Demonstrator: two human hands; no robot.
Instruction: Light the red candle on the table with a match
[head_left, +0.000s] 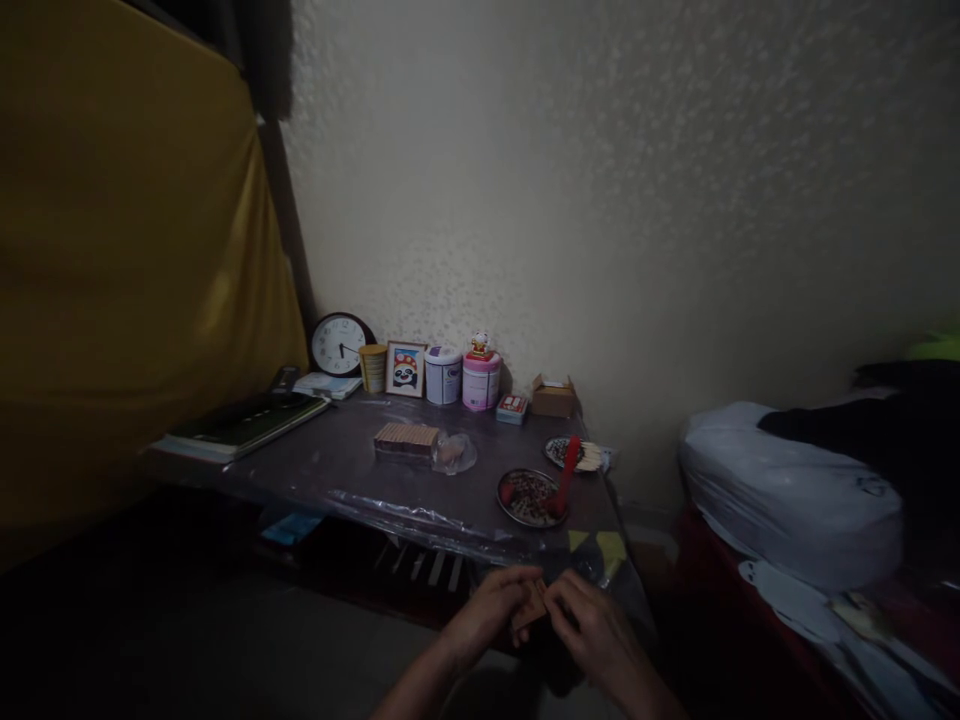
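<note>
While a small brown box [531,612] is held up at the near side of the table [349,465], it is pinched between the left hand's [489,608] thumb and fingers; the right hand's [594,622] fingers are curled at its other end, their grip unclear. Probably light, stiffish card, it could be crushed and is best held lightly by its edges.

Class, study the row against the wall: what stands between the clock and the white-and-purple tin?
In the head view, a yellow-topped container and a framed panda picture stand between the clock and the white-and-purple tin.
</note>
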